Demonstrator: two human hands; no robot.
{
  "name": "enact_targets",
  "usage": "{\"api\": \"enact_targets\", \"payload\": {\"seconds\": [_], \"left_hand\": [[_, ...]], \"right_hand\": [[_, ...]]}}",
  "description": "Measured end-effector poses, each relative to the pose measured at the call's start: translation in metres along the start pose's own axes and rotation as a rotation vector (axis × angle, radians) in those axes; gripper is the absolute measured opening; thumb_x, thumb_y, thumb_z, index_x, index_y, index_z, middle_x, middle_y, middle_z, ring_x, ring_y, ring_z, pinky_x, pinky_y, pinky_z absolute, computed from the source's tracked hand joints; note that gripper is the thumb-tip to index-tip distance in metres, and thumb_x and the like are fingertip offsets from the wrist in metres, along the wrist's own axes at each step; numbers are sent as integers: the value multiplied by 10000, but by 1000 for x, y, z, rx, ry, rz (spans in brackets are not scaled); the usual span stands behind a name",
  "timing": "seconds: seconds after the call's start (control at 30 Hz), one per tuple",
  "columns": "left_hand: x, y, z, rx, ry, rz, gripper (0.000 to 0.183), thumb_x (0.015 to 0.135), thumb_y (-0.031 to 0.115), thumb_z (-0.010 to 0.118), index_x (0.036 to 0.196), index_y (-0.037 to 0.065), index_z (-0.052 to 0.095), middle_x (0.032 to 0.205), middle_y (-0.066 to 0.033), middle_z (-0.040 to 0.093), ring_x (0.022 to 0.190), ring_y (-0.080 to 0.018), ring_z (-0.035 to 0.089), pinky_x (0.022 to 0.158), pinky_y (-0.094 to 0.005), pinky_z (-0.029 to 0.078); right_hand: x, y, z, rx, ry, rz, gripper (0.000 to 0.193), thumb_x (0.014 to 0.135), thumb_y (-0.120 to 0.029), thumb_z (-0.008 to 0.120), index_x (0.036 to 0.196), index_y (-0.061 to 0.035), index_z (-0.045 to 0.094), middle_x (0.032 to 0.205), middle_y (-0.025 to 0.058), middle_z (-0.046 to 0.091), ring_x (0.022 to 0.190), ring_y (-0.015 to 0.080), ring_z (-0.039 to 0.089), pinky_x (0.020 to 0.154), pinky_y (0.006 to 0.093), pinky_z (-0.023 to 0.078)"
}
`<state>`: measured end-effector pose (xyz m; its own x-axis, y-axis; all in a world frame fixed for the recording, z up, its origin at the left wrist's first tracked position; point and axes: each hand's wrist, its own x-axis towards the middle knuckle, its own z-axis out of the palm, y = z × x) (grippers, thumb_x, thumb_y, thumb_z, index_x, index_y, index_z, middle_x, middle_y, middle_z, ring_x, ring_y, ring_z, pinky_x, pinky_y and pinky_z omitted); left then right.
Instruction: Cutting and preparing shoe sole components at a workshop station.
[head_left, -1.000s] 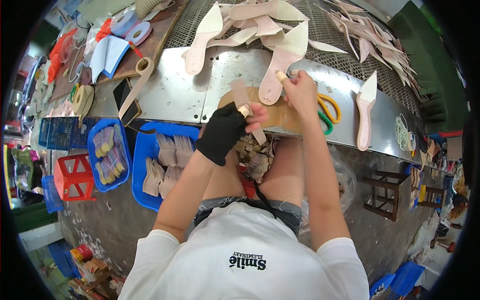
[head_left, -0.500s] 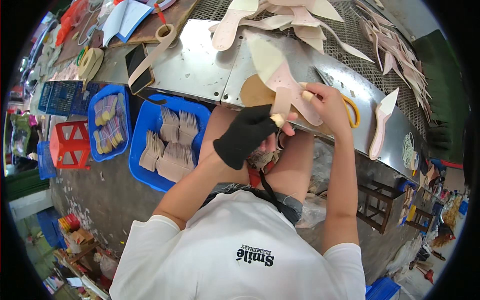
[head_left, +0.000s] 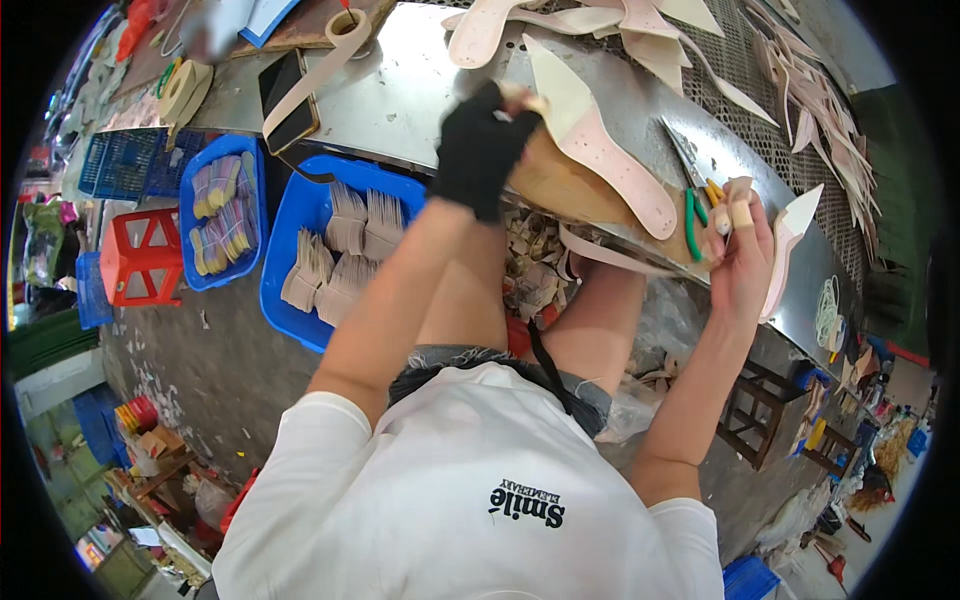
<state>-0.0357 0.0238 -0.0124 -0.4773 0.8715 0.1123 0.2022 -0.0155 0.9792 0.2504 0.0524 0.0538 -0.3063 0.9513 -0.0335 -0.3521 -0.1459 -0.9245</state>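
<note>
Mostly pink, the insole (head_left: 605, 150) tapers to cream.

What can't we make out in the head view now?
- Head view: gloved left hand, fingertips motion-blurred; contact with the pale insole-shaped piece unclear.
- Head view: scissors, yellow handle partly hidden by the right hand.
- Head view: piled pieces, far ends cut off by the top edge.
- Head view: dark phone, partly covered by the tape strip.

T-shirt (head_left: 430, 485): white, short-sleeved; black lettering (head_left: 527, 504) on its front.
Shorts (head_left: 588, 392): grey denim, frayed, showing past the T-shirt's hem.
Strap (head_left: 548, 360): black, narrow, beside that hem.
Left hand (head_left: 482, 145): black fingerless glove (head_left: 468, 175).
Right hand (head_left: 745, 250): pale finger covers (head_left: 741, 213).
</note>
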Motion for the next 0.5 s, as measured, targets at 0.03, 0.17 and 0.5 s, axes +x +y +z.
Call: {"api": "enact_targets", "payload": {"seconds": [0.03, 0.17, 0.5], "left_hand": [[13, 5, -1, -77, 18, -81, 272, 765, 231, 738, 934, 43, 639, 743, -74, 659, 560, -136, 636, 510, -286, 480], [38, -6, 16, 230, -70, 113, 415, 666, 225, 796, 983, 39, 605, 703, -58, 630, 716, -180, 653, 617, -320, 498], [13, 63, -26, 735, -51, 731, 486, 680, 282, 713, 1113, 86, 614, 1020, -120, 641, 942, -298, 614, 803, -410, 499]], "right_hand": [[2, 3, -3, -3, 9, 2, 163, 917, -136, 577, 999, 0, 614, 911, 54, 609, 611, 65, 514, 528, 191, 396], [20, 20, 7, -691, -60, 84, 131, 863, -109, 596, 929, 1, 626, 888, 30, 589, 603, 40, 496, 487, 184, 372], [1, 28, 36, -1241, -207, -332, 115, 747, -24, 636, 848, 22, 606, 921, 100, 592, 666, 184, 576, 613, 302, 445]]}}
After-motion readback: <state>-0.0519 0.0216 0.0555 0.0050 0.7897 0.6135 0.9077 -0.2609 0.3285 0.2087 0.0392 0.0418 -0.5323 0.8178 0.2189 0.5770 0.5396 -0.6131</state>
